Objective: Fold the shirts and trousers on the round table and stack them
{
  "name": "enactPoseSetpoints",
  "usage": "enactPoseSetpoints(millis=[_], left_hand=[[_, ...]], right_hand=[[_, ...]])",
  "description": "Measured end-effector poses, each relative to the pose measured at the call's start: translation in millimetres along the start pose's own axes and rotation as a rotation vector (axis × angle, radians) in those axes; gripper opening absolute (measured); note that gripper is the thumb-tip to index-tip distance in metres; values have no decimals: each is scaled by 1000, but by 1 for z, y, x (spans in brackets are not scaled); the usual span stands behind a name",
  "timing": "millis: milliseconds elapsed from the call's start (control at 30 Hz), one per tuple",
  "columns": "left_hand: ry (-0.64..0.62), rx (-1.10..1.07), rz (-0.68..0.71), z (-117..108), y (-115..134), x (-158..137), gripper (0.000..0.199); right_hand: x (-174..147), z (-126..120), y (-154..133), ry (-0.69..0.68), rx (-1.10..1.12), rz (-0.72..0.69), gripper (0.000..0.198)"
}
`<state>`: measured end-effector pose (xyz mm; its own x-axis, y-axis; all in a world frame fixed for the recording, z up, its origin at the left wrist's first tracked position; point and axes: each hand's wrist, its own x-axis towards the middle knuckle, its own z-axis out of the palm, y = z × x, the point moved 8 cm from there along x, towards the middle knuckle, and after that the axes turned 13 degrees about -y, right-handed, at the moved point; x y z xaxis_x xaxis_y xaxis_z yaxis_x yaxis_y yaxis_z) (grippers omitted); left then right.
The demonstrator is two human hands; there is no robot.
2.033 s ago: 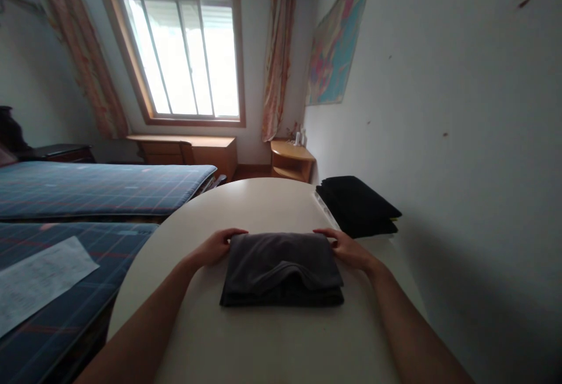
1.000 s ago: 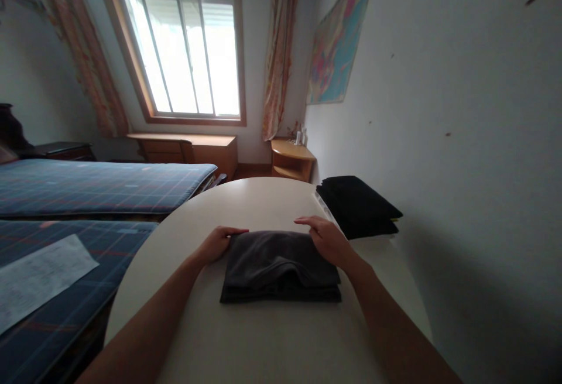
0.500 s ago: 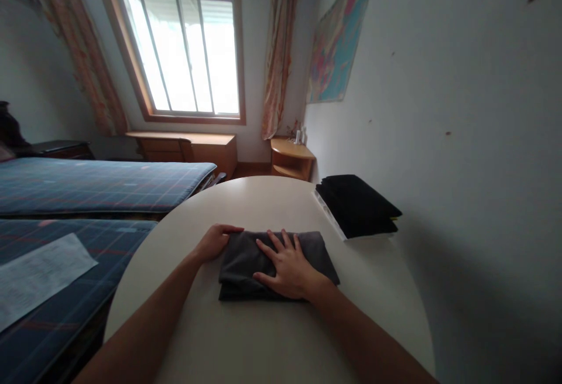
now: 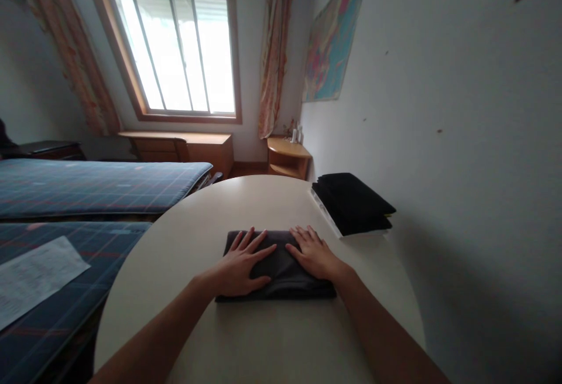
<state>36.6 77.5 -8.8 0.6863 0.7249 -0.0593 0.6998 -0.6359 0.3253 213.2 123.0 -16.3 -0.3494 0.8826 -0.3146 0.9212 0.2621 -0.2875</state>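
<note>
A dark grey folded cloth, seemingly a garment, lies flat on the round white table. My left hand rests palm down on its left part with the fingers spread. On its right part lies my right hand, also flat, fingers pointing away from me. Both hands are open and touch the cloth from above. Parts of the cloth's left and right sides are hidden beneath them.
A stack of black folded cloth sits on a white base at the table's far right, near the wall. Left of the table are beds with blue plaid mattresses, a paper sheet on the nearer one. A wooden desk stands under the window.
My left hand has moved from the cloth's far left corner onto its top and spread out. My right hand has slid right and slightly away from me. The view has shifted slightly.
</note>
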Motion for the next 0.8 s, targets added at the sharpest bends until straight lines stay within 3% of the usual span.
enactPoseSetpoints(millis=[133, 267, 367, 533, 667, 800], left_hand=[[4, 23, 8, -1, -4, -2, 78], [1, -3, -25, -2, -10, 1, 78], [92, -35, -149, -9, -30, 2, 67], [221, -48, -355, -22, -66, -3, 55], [281, -99, -428, -28, -79, -8, 49], [294, -107, -520, -27, -88, -12, 50]], right_hand=[[-3, -3, -5, 108, -84, 22, 80], [-7, -3, -21, 107, -115, -117, 82], [-8, 1, -26, 54, -108, -183, 85], [-14, -8, -29, 77, -107, -191, 89], [-19, -26, -29, 130, -55, -212, 75], [-16, -32, -20, 173, -52, -143, 63]])
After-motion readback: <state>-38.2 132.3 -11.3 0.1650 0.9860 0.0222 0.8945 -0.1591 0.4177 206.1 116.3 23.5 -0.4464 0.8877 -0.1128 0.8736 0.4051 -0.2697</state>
